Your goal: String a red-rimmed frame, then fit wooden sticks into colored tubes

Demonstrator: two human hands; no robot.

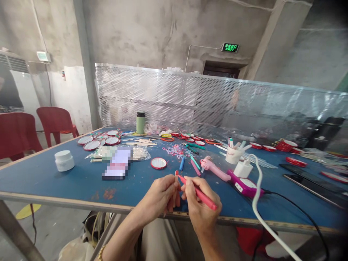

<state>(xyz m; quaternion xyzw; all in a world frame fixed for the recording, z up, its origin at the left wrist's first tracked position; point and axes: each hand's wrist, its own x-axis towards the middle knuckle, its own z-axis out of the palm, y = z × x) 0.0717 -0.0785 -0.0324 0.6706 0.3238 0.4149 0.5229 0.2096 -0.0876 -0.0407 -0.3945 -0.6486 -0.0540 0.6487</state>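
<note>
Near the front edge of the table, my left hand point(161, 194) is closed around a small pale wooden stick point(176, 178) whose rounded top end is red. My right hand point(203, 208) grips a pinkish-red marker pen point(207, 199), its tip pointing left at the stick and close to the red end. Whether the tip touches the stick I cannot tell. Just beyond my hands lie a round red-rimmed disc point(158, 163), a blue pen point(182, 163), a pink pen point(195, 168) and a teal pen point(195, 162).
A phone point(117, 164) and a white jar point(64, 161) stand to the left. On the right are a pink-purple device point(246, 185), a white charger with cable point(243, 169), a cup of pens point(233, 155) and dark phones point(312, 188). A perforated metal screen point(163, 98) rises behind.
</note>
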